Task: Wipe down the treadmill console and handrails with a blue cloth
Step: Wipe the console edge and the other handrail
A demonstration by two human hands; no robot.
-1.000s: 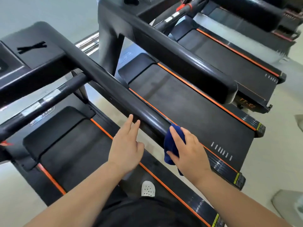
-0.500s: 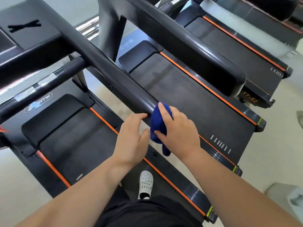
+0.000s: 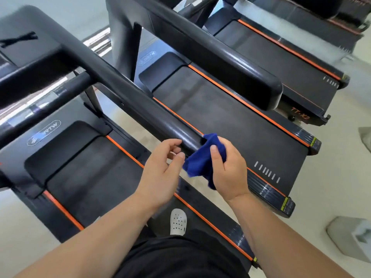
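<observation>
Head view, only. The right hand [image 3: 228, 167] is closed round a bunched, deep blue cloth [image 3: 198, 163], thumb pressed across its front. The cloth sits against the near end of the long, glossy black handrail [image 3: 140, 105], with a loose tail hanging below the palm.

The left hand [image 3: 162, 173] holds nothing. Its fingers are loosely curled just beside the cloth, and the index fingertip is at or touching the rail end; contact cannot be confirmed.

The matte black treadmill console [image 3: 30, 51] is at upper left, well apart from both hands. No hand or cloth is on it.

A white perforated clog [image 3: 178, 221] stands on the dark running belt [image 3: 90, 177] below. A second black treadmill [image 3: 230, 121] is parallel on the right.

Progress, as a judgement: the cloth is at the tip of this rail, so this rail looks near finished. The rail surface shows sheen but no clear wiped-versus-unwiped line. Whether the console and the opposite handrail, which is out of frame, are done cannot be read here; both are counted as possibly outstanding.
</observation>
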